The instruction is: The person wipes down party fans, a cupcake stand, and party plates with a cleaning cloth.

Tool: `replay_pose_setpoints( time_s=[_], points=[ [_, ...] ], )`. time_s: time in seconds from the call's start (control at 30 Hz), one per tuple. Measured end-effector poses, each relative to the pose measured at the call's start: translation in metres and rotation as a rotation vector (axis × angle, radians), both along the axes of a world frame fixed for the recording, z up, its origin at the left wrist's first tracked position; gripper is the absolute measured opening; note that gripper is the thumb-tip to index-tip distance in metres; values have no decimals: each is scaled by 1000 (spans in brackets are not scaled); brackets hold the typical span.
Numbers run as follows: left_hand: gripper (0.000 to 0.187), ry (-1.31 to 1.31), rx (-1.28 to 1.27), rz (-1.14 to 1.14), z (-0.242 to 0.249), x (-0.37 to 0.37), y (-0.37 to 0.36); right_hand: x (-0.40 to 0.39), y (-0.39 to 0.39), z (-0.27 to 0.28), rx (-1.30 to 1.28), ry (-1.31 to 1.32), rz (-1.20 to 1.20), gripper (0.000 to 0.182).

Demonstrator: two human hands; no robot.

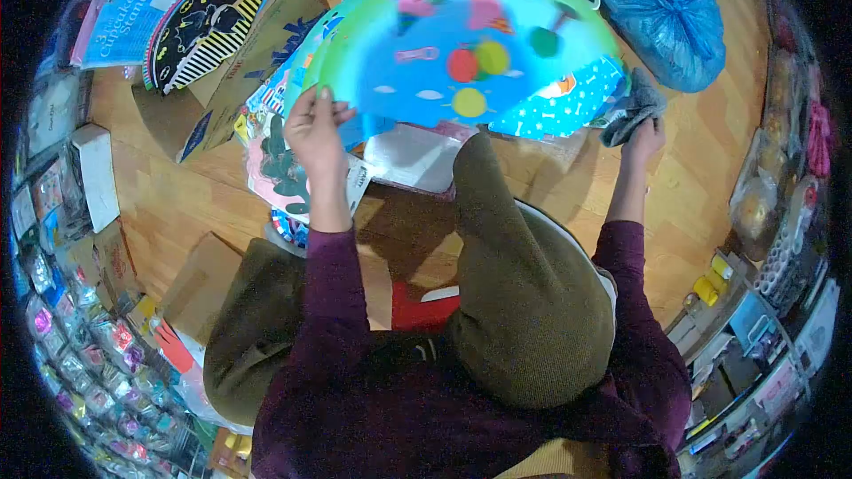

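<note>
Spread out in front of me is a large arched printed sheet (413, 44), green along its outer edge and blue inside, with a yellow sun and colourful pictures on it. Its lower left edge is pinched between the thumb and fingers of my left hand (318, 129). My right hand (646, 140) grips a grey cloth (641, 108) near the sheet's right end. Below the arched sheet lies a blue sheet with white bone shapes (555, 111), partly covered. A pink piece with green cactus shapes (282, 164) lies beside my left wrist.
At the upper left, a cardboard box (240, 66) holds a black Batman-patterned sheet (209, 22) and a blue cupcake stand package (142, 0). A tied blue plastic bag (670, 13) sits at the upper right. Many small packets (98, 355) line the left side; shelves (737, 346) stand right.
</note>
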State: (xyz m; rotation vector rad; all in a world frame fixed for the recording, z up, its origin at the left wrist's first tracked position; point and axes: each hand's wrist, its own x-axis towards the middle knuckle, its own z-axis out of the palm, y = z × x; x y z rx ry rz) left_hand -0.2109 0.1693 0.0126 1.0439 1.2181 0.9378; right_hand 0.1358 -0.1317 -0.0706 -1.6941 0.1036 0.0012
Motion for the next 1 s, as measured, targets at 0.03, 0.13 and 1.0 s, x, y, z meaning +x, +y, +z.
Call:
replay_pose_setpoints(
  time_s=[0.03, 0.13, 1.0],
  points=[
    [15, -1, 2, 3, -10, -12, 5, -2, 1, -4, 2, -1, 3, 26],
    [13, 28, -79, 85, -41, -46, 14, -12, 4, -14, -55, -34, 59, 20],
    [51, 625, 297, -928, -92, 120, -102, -49, 51, -30, -670, -286, 445, 23]
  ],
)
